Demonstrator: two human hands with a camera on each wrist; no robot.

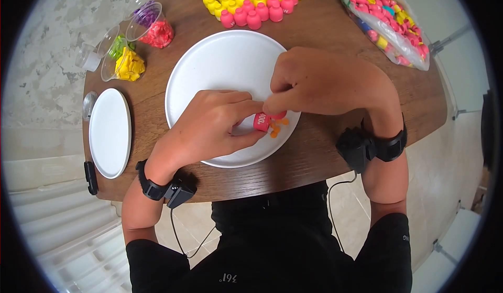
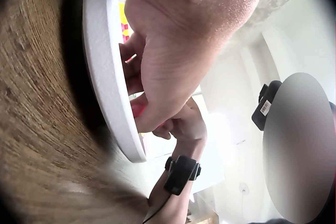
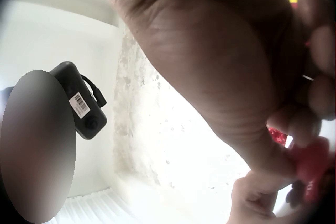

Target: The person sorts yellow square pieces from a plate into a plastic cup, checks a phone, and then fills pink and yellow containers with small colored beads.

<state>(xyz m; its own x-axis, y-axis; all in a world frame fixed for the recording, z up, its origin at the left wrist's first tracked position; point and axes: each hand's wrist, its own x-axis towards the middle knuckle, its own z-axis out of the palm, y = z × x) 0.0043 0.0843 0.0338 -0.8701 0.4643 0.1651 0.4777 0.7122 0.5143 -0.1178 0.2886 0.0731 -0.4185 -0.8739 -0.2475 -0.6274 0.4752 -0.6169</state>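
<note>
Over the near right part of a white plate (image 1: 222, 57) on a wooden bench (image 1: 236, 184), a left hand (image 1: 207, 122) is gripping a pink bottle (image 1: 261, 121) between thumb and fingers, while the right hand (image 1: 325, 82), fingers curled, is pinching a pink piece (image 3: 313, 157) beside it; overlapping fingers are hiding whether that is a cap. Loose orange pieces (image 1: 277, 129) are lying close by, risking a spill over the rim from a careless knuckle. A hard tug could be sending the bottle slipping free.
</note>
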